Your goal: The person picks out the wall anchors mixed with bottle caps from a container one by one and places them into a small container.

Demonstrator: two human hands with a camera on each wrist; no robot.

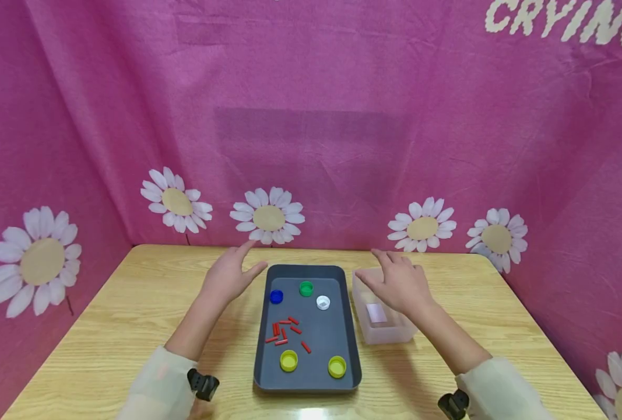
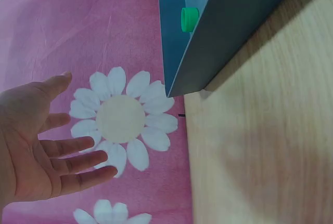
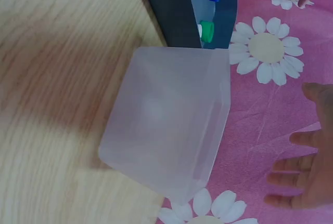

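Note:
My left hand (image 1: pixel 228 274) hovers left of the grey tray (image 1: pixel 318 382), fingers spread and holding nothing. Over the translucent plastic box (image 1: pixel 389 334) on the tray's right, my right hand (image 1: pixel 401 284) is held with fingers extended, also holding nothing. Inside the tray, a blue cap (image 1: pixel 276 296), a green cap (image 1: pixel 306 288) and a white cap (image 1: pixel 323 302) lie in the far half. Two yellow caps, one left (image 1: pixel 288 361) and one right (image 1: pixel 337 367), lie near its front. Several short red sticks (image 1: pixel 295 330) are scattered at the left middle. My right hand and forearm partly hide the box.
Everything stands on a light wooden table (image 1: pixel 132 326). A pink cloth (image 1: pixel 311 146) with daisies hangs behind it and at both sides. In the box a pale rectangular patch (image 1: pixel 376 312) shows. Black bands (image 1: pixel 203 385) are worn on both wrists.

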